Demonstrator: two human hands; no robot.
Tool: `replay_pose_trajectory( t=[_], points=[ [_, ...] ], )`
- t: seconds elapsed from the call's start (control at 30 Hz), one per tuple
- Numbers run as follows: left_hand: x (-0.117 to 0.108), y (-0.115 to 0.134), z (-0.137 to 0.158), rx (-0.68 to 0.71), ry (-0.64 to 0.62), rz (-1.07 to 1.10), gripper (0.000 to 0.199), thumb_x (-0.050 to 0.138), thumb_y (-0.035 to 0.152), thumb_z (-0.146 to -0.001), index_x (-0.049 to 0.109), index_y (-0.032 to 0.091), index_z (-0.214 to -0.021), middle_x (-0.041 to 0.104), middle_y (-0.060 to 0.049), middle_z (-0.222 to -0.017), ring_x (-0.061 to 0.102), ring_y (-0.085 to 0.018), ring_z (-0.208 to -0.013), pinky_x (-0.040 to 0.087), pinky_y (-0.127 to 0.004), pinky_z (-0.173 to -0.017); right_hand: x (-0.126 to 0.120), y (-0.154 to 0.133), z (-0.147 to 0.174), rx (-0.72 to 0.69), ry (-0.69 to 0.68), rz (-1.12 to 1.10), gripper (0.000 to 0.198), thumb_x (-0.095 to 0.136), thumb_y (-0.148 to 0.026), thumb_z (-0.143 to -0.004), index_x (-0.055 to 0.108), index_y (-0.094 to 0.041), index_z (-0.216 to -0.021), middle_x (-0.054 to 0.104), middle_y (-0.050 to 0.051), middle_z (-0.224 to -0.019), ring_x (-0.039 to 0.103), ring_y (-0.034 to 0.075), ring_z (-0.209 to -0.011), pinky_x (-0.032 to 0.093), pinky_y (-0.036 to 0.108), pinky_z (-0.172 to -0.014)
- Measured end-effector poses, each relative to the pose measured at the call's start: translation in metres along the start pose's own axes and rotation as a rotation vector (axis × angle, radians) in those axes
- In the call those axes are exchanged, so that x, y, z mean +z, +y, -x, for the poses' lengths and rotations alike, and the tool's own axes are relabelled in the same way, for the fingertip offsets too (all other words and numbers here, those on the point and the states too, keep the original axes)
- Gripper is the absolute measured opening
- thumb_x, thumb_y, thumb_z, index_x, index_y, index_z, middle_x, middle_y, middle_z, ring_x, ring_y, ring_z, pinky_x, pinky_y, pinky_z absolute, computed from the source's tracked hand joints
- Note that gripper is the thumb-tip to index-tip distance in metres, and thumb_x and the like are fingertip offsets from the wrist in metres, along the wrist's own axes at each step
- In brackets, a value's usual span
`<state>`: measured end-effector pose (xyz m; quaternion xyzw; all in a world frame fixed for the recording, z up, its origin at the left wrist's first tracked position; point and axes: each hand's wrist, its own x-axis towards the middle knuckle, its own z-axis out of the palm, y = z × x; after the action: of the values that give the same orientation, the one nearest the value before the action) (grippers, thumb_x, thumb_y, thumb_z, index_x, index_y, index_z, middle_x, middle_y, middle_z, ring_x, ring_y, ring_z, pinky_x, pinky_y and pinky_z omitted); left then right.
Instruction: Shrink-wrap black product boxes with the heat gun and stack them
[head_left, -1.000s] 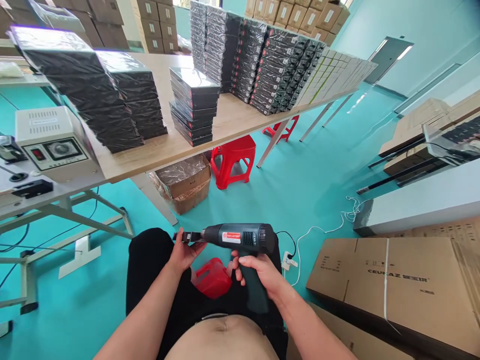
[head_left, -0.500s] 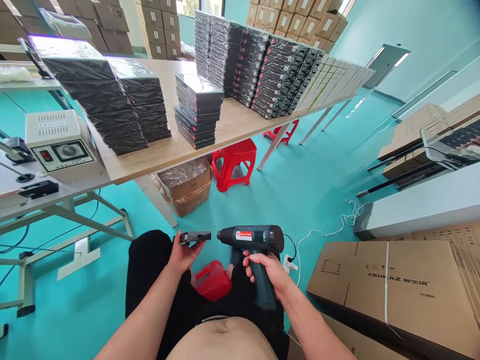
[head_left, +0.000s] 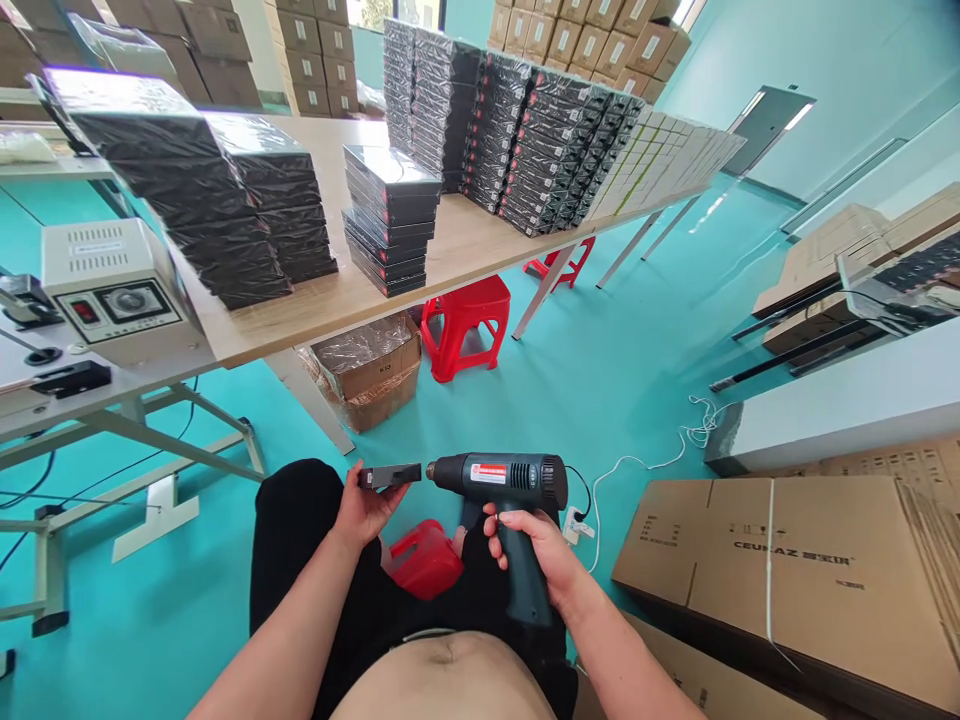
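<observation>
Watching the seated person, I see the left hand (head_left: 367, 510) at the lower centre of the frame, palm up and half curled, gripping a slim dark box (head_left: 390, 475) by its left end and from beneath; the right hand (head_left: 538, 540), a little right of it, is wrapped round the handle of a dark heat gun (head_left: 499, 478), though I cannot tell whether the trigger is pressed; the nozzle (head_left: 430, 472) points left at the box's right end, just beside it with a narrow gap.

To do this well, I judge, hold that gap even and pass the nozzle smoothly across each face rather than dwelling on one spot; tilt the box with the left hand so its fingers (head_left: 396, 494) sit out of the line of air, and mind the left leg (head_left: 296, 520) beyond; leave slack in the black cord (head_left: 580, 482), right of the gun; the short stack (head_left: 394, 222) at upper centre, with its shiny top, stands well apart from the nozzle.
</observation>
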<state>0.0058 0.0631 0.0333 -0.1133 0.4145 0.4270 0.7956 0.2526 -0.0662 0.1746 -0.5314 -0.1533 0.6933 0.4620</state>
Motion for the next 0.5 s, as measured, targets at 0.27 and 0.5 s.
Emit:
replay_pose_trajectory(
  t=[0.27,0.5],
  points=[
    [-0.006,-0.004,-0.013,0.136,0.051,-0.106,0.031,0.047,0.009,-0.049,0.057,0.016,-0.078,0.063,-0.004,-0.066,0.066,-0.026,-0.067,0.057,-0.048,-0.069,-0.022,-0.004,0.017,0.039,0.021,0.029,0.031,0.062,-0.031,-0.075,0.065,-0.013,-0.101,0.066,0.007,-0.082,0.06,0.013,-0.061,0.047,0.023,-0.051],
    [-0.006,-0.004,-0.016,0.16,0.057,-0.124,0.026,0.045,0.01,-0.045,0.053,0.017,-0.068,0.06,-0.004,-0.059,0.063,-0.024,-0.056,0.056,-0.046,-0.063,-0.024,-0.003,0.031,0.053,-0.063,0.109,0.031,0.06,-0.03,-0.076,0.064,-0.012,-0.101,0.066,0.007,-0.08,0.06,0.014,-0.059,0.046,0.024,-0.049]
  ],
)
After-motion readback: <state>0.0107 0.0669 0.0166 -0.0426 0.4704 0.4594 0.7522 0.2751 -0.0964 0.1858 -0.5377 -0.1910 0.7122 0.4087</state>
